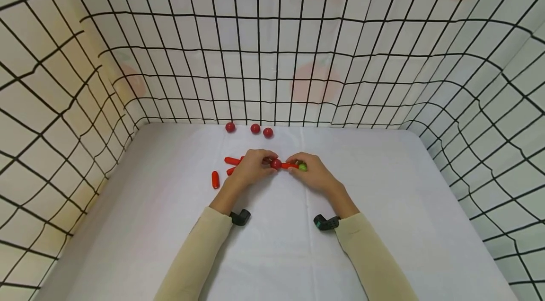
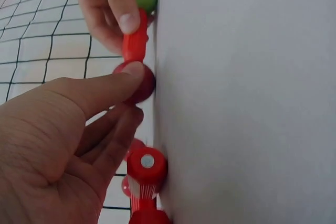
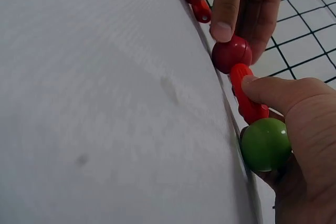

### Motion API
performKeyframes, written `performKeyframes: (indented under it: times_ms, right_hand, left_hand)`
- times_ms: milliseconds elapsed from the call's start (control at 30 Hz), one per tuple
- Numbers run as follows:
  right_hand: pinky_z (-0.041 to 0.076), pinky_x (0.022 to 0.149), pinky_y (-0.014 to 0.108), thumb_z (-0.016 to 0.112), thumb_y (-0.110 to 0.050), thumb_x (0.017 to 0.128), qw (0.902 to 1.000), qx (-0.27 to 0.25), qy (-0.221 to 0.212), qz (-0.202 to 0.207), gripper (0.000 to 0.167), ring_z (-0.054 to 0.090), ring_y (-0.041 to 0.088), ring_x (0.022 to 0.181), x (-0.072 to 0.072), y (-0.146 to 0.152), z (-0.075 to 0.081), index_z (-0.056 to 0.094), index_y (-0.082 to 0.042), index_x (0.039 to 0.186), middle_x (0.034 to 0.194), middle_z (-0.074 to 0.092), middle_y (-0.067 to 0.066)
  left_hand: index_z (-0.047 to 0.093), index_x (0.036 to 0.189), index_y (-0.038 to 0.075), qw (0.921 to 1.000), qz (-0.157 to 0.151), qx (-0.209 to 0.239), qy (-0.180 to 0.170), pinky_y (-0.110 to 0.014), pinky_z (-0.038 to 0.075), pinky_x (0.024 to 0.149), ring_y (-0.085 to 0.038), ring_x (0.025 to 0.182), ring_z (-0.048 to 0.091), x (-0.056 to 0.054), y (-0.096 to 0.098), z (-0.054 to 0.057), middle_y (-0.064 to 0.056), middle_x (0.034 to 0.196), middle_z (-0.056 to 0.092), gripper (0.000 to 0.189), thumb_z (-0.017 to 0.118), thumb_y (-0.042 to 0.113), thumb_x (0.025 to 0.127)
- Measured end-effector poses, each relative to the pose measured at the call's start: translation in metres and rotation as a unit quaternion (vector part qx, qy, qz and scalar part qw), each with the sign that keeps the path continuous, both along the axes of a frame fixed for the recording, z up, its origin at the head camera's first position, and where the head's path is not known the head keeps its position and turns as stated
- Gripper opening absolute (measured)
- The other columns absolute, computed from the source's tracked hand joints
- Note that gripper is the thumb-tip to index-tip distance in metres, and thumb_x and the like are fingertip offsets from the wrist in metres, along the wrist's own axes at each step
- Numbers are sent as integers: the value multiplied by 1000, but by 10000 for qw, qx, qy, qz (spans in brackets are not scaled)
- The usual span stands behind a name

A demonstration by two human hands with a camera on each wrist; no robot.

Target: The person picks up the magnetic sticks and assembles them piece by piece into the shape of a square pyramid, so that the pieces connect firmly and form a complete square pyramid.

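Note:
Near the middle of the white table, my left hand (image 1: 257,166) pinches a dark red ball (image 2: 140,83) between thumb and fingers. My right hand (image 1: 312,172) grips a bright red rod (image 3: 245,95) by its side. One end of the rod meets the red ball; a green ball (image 3: 266,144) sits at its other end, beside my right palm. In the left wrist view, another red rod (image 2: 147,165) with a round silvery spot on its end lies below my left fingers.
Several red rods lie left of my left hand, one red rod (image 1: 215,180) apart from them. At the table's back edge are three red balls, one of them this red ball (image 1: 230,127). Black wire mesh (image 1: 268,36) stands behind and at both sides of the table (image 1: 383,173).

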State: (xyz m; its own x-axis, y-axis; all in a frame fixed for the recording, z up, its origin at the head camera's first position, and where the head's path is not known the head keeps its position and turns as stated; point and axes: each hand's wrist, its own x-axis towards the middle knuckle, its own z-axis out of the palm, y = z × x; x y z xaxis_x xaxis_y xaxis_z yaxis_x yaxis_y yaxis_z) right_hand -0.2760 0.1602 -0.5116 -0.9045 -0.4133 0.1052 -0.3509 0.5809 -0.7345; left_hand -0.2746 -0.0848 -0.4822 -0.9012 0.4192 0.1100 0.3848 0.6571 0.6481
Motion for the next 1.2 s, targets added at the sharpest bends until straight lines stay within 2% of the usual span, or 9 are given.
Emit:
performKeyframes:
  times_ms: [100, 267, 467, 600, 733, 867, 933, 1067, 1200]
  right_hand:
    - [50, 108, 49, 73, -28, 97, 9999, 17, -108, -112, 25, 60, 22, 118, 4, 2, 3, 71, -27, 122, 125, 68, -4]
    - [53, 99, 43, 73, -26, 96, 9993, 83, -176, -305, 28, 60, 21, 108, 10, 8, 6, 70, -26, 123, 121, 68, -2]
    - [50, 73, 30, 73, -16, 94, 9998, -19, 127, -129, 37, 58, 18, 85, 10, 16, 4, 66, -18, 130, 123, 64, 3]
    - [47, 63, 24, 73, -12, 91, 9997, -18, 248, 24, 49, 54, 15, 73, 11, 20, 5, 60, -16, 138, 129, 59, 5]
    - [47, 62, 24, 71, -12, 90, 9989, 169, 415, 107, 58, 52, 13, 68, 13, 20, 6, 55, -16, 146, 142, 54, 5]
    - [47, 63, 25, 68, -11, 89, 9984, 355, 436, 109, 57, 52, 13, 69, 15, 20, 8, 58, -18, 145, 148, 54, 3]
    - [47, 62, 25, 68, -12, 89, 9987, 382, 338, 47, 55, 53, 13, 70, 17, 20, 9, 59, -19, 144, 144, 56, 2]
    - [46, 56, 24, 71, -14, 92, 9998, 158, 70, -121, 52, 53, 13, 66, 20, 20, 9, 57, -17, 142, 121, 63, 8]
    - [48, 59, 24, 74, -13, 92, 9995, -113, -19, -308, 49, 56, 15, 71, 22, 19, 8, 57, -14, 138, 122, 63, 12]
  left_hand:
    - [72, 128, 9, 9998, 143, 97, -79, -35, 58, 97, -19, 105, 70, 2, -7, 3, -5, 118, 75, 39, 80, 17, 90]
    - [73, 127, 10, 9989, 399, 245, 2, -36, 59, 95, -20, 101, 69, 3, -30, 8, -7, 118, 74, 34, 76, 19, 94]
    - [72, 127, 8, 9969, 723, 311, 61, -41, 59, 98, -25, 106, 71, 5, -63, 9, -9, 124, 73, 30, 70, 17, 99]
    - [71, 129, 8, 9959, 869, 214, 96, -47, 57, 101, -32, 114, 69, 7, -80, 12, -10, 131, 70, 29, 63, 12, 101]
    - [71, 130, 10, 9947, 1022, -82, -99, -53, 52, 107, -36, 126, 61, 8, -92, 14, -11, 138, 65, 34, 58, 6, 99]
    - [69, 133, 10, 9940, 922, -533, -269, -56, 47, 111, -38, 134, 54, 7, -99, 12, -13, 143, 62, 39, 55, 3, 98]
    - [69, 134, 9, 9939, 840, -678, -244, -54, 48, 111, -37, 133, 55, 6, -101, 10, -14, 141, 63, 40, 54, 2, 97]
    - [70, 132, 7, 9930, 865, -750, -284, -51, 52, 108, -35, 126, 59, 8, -103, 8, -15, 136, 66, 36, 58, 2, 98]
    - [70, 130, 8, 9911, 998, -771, -427, -52, 52, 107, -33, 121, 60, 10, -105, 7, -15, 131, 68, 32, 64, 8, 99]
